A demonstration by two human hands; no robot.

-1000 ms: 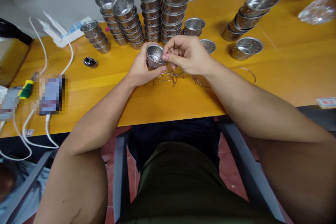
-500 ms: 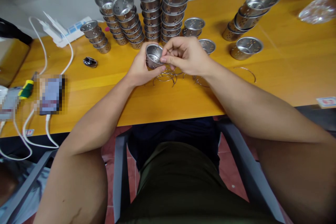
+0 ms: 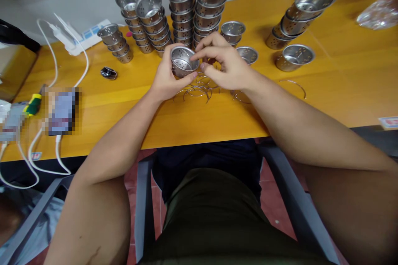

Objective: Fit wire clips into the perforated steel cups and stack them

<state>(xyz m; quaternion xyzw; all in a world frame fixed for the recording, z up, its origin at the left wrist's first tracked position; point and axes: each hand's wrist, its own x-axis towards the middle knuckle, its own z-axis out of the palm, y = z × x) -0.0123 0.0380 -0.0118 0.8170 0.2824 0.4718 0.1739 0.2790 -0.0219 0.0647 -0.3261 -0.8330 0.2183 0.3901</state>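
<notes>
My left hand [image 3: 168, 76] is wrapped round a perforated metal cup [image 3: 184, 61], its mouth tilted up toward me. Beside the cup's right rim is my right hand [image 3: 222, 60], its thumb and fingers apart and a fingertip at or just over the rim. Nothing shows between those fingers. Below both hands lies a loose heap of thin bent wire rings [image 3: 199, 90] on the table. Another perforated cup [image 3: 248, 55] stands behind my right hand, partly covered by it.
Tall stacks of perforated cups [image 3: 182, 6] line the back. A leaning stack [image 3: 289, 25] and a single cup [image 3: 294, 58] stand at the right, with a plastic bag [image 3: 377, 12] beyond. Phone [image 3: 64, 112], white cables and a power strip [image 3: 88, 37] occupy the left.
My right hand's fingers have spread apart from their pinch at the cup's rim and drawn slightly back. My left hand keeps hold of the cup, now tilted a little differently.
</notes>
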